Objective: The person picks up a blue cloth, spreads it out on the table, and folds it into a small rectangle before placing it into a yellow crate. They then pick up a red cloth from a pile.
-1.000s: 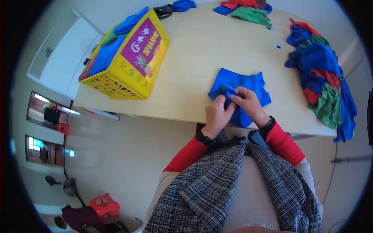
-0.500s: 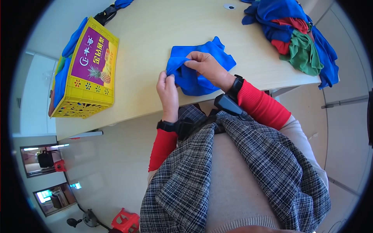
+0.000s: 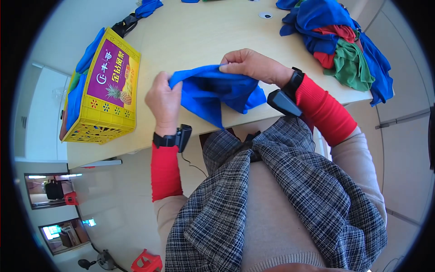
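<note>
Wide pale surface (image 3: 204, 34) on my feed, busy one!
I've got a heap of blue, red and green cloths (image 3: 353, 67) on the right, a yellow plastic crate (image 3: 102, 115) on the left with fabric (image 3: 75, 102) inside; between them, by the surface's near edge, a blue cloth (image 3: 199, 99) hangs stretched, left hand (image 3: 163, 99) with fingers clamped on its upper corner, right hand (image 3: 257, 67) with fingers and thumb pinching its top edge.
</note>
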{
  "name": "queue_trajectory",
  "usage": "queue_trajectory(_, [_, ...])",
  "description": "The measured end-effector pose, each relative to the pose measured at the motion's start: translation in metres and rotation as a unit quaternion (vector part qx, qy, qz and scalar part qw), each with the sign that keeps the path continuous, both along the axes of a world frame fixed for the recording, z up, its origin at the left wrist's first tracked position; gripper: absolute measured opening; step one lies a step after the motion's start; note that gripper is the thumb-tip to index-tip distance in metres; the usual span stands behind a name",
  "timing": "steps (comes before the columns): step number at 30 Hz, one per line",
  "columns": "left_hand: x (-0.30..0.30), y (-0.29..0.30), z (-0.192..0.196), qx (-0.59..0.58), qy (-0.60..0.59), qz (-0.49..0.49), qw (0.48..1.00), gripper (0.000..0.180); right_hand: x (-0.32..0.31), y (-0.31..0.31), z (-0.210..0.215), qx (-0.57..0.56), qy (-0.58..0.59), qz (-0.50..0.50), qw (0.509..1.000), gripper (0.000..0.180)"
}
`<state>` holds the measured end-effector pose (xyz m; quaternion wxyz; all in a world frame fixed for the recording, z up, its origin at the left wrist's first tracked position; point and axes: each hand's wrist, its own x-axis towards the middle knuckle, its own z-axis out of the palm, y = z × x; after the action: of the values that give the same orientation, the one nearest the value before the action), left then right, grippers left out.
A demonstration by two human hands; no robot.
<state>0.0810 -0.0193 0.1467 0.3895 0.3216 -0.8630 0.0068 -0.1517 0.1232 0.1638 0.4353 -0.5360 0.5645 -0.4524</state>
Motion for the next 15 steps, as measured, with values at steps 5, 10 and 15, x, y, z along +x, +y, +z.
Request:
queue_trajectory(5, [0.010,-0.010,0.034,-0.121,-0.030,0.044,0.991,0.013,0.005,0.015,0.018,-0.012,0.149,0.075,0.986,0.027])
queue_trajectory(10, [0.027,-0.028,0.042,-0.148,-0.094,0.132,0.976,0.010,-0.006,0.021,0.022,0.017,0.248,0.067,0.966,0.026])
queue_trajectory(15, [0.057,-0.056,0.037,-0.088,-0.145,0.216,0.962,0.011,-0.038,0.023,0.037,-0.020,0.364,0.008,0.931,0.020])
